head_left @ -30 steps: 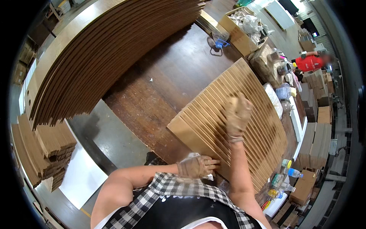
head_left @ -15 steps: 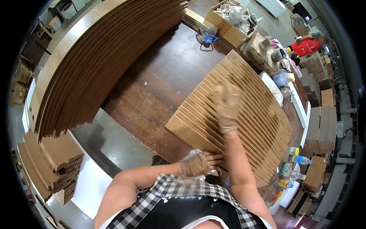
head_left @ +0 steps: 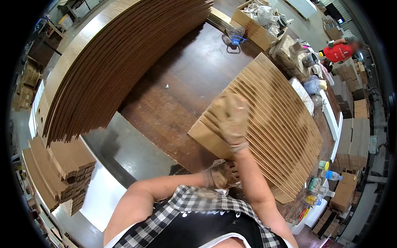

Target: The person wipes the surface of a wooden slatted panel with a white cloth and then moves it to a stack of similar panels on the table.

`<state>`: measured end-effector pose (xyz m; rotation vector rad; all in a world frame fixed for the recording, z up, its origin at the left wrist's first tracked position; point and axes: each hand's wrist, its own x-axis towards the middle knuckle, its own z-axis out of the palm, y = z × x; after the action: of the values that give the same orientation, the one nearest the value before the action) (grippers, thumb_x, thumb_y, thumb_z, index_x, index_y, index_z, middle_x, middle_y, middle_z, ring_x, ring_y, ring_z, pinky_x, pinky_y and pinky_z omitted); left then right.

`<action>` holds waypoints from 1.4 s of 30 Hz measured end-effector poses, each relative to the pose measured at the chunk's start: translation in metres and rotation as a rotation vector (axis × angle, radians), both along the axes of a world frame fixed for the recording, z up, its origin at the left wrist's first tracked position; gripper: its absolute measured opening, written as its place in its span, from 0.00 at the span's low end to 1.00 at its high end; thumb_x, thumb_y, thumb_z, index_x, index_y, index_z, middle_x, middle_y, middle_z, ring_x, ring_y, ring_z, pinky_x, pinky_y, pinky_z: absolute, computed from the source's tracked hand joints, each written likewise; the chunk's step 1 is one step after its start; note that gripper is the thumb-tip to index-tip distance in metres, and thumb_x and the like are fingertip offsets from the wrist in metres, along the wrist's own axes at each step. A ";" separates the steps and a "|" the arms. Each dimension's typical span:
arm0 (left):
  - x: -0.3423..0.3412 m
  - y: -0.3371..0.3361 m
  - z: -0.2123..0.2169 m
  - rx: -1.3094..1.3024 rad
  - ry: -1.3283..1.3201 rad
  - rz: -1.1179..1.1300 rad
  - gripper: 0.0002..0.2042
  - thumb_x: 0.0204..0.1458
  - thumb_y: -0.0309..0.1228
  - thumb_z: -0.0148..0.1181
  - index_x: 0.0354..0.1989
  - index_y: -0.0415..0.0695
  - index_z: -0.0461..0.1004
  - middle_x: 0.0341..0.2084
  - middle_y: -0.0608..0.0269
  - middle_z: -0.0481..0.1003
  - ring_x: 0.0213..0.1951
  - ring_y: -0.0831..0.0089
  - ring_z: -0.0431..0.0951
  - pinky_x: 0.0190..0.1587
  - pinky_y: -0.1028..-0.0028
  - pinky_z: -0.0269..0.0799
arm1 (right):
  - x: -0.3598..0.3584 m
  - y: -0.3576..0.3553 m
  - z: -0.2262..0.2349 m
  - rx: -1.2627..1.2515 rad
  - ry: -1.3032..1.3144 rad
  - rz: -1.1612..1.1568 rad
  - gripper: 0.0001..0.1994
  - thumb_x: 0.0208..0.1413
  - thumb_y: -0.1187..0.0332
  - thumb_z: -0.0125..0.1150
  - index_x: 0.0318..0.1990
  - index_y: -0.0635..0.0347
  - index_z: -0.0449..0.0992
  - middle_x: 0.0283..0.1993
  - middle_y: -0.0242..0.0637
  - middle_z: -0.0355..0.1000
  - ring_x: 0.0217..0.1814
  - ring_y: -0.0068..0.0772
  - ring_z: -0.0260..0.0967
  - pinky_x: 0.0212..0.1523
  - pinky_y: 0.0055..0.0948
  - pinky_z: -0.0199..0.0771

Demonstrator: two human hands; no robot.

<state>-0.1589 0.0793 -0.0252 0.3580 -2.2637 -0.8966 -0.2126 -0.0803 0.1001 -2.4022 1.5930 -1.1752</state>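
A fanned row of narrow wood-coloured boards (head_left: 285, 128) lies overlapped on the brown table, with dark smudges or shadows on the surfaces. My right hand (head_left: 233, 118), in a stained glove, rests flat across the left part of the row, its fingers stretched out and blurred by motion. Close to my body, at the near edge of the boards, my left hand (head_left: 223, 174) is gloved too, with its fingers apart and partly crossed by the right forearm. Something white (head_left: 222, 191), perhaps plastic or cloth, shows beneath that hand.
A tall curved stack of boards (head_left: 120, 62) stands at the left, with more brown stacked pieces (head_left: 62, 173) below it. Bottles (head_left: 318, 188) line the right table edge. An open carton (head_left: 254, 29) holds plastic bags. A person in red (head_left: 338, 52) is at far right.
My right hand has swept left and a little nearer over the boards. The left hand has shifted slightly right with its fingers more bent. The whole view has shifted a little.
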 end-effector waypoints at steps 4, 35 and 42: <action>0.004 -0.002 0.010 0.006 -0.062 -0.015 0.22 0.57 0.40 0.56 0.59 0.48 0.69 0.60 0.56 0.67 0.66 0.61 0.63 0.64 0.57 0.62 | 0.000 0.003 -0.014 0.039 0.121 -0.014 0.17 0.61 0.62 0.60 0.55 0.61 0.74 0.47 0.42 0.70 0.52 0.41 0.66 0.50 0.41 0.72; 0.010 -0.014 0.035 -0.121 -0.198 -0.128 0.20 0.61 0.43 0.50 0.57 0.49 0.73 0.63 0.61 0.68 0.67 0.61 0.64 0.65 0.58 0.60 | -0.056 0.007 0.000 -0.161 0.332 -0.253 0.11 0.63 0.67 0.54 0.50 0.59 0.73 0.41 0.41 0.70 0.47 0.42 0.69 0.48 0.42 0.71; 0.006 -0.006 0.010 0.080 -0.142 -0.144 0.26 0.59 0.37 0.55 0.66 0.45 0.62 0.66 0.55 0.63 0.68 0.61 0.61 0.67 0.62 0.58 | -0.021 0.050 -0.031 -0.133 0.126 -0.063 0.12 0.57 0.73 0.54 0.49 0.54 0.73 0.46 0.44 0.72 0.50 0.47 0.69 0.51 0.43 0.70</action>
<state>-0.1527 0.0734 -0.0150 0.3052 -2.4126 -1.0680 -0.2340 -0.0307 0.0693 -2.5739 1.6888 -1.1993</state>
